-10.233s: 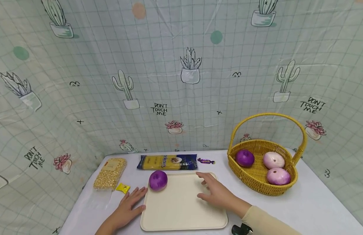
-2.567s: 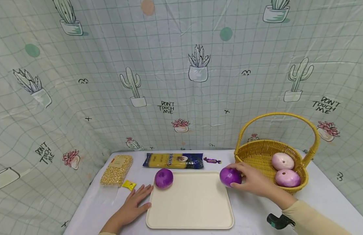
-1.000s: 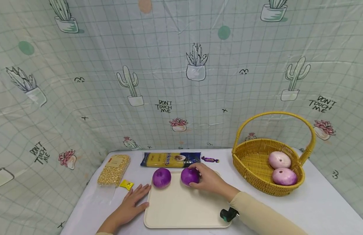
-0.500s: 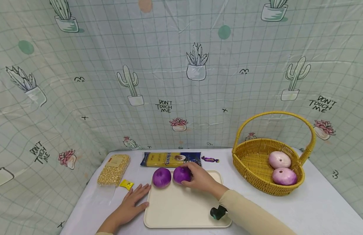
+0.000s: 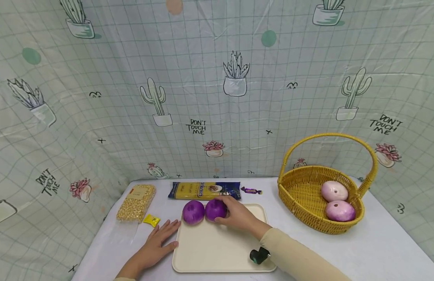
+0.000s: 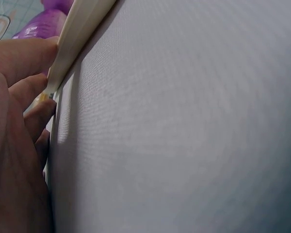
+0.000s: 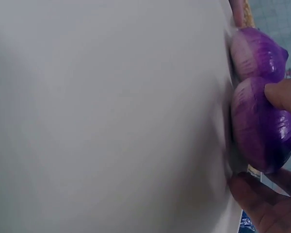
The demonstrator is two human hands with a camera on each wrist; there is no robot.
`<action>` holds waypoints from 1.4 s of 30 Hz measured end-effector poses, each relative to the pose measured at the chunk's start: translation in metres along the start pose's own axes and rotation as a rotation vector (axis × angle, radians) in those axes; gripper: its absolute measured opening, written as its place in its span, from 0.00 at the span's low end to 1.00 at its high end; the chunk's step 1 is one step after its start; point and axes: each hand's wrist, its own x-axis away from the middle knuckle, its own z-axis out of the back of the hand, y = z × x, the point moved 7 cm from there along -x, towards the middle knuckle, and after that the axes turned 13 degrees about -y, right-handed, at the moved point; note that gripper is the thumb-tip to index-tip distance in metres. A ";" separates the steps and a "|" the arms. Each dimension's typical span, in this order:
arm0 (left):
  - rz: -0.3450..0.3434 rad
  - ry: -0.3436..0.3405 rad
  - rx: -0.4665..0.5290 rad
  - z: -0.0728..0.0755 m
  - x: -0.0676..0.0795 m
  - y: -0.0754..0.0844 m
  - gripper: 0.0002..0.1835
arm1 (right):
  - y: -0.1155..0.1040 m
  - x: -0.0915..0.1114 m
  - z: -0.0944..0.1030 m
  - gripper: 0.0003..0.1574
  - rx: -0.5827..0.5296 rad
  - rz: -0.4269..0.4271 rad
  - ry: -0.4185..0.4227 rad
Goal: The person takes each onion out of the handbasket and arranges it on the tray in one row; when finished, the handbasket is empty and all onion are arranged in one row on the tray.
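Held onion (image 5: 215,211) has shifted leftward along the far side of the tray (image 5: 224,246) since one second ago; it now touches the second onion (image 5: 193,212) at the far left corner. Right hand (image 5: 239,214): grip clamped on the held onion, thumb on its near side, probably to control rolling. Left hand (image 5: 156,244): grip relaxed, fingers extended, tips against the tray's left edge, presumably steadying it. Writing: the pasta packet (image 5: 192,190) appears to read "ankara"; the backdrop (image 5: 174,152) reads "DON'T TOUCH ME"; the grain bag's label (image 5: 137,192) is illegible.
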 end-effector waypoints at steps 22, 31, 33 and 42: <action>0.005 -0.007 -0.001 -0.001 0.000 -0.001 0.34 | 0.006 0.006 0.000 0.53 -0.005 0.000 0.004; 0.005 -0.007 -0.002 -0.003 0.001 -0.002 0.34 | 0.011 0.014 0.001 0.52 -0.060 0.002 -0.001; 0.007 -0.007 0.002 -0.003 0.001 -0.003 0.34 | 0.011 0.016 0.002 0.51 -0.079 0.010 0.002; -0.001 0.001 -0.007 -0.002 0.000 -0.003 0.34 | 0.017 0.028 0.011 0.46 -0.086 0.009 0.051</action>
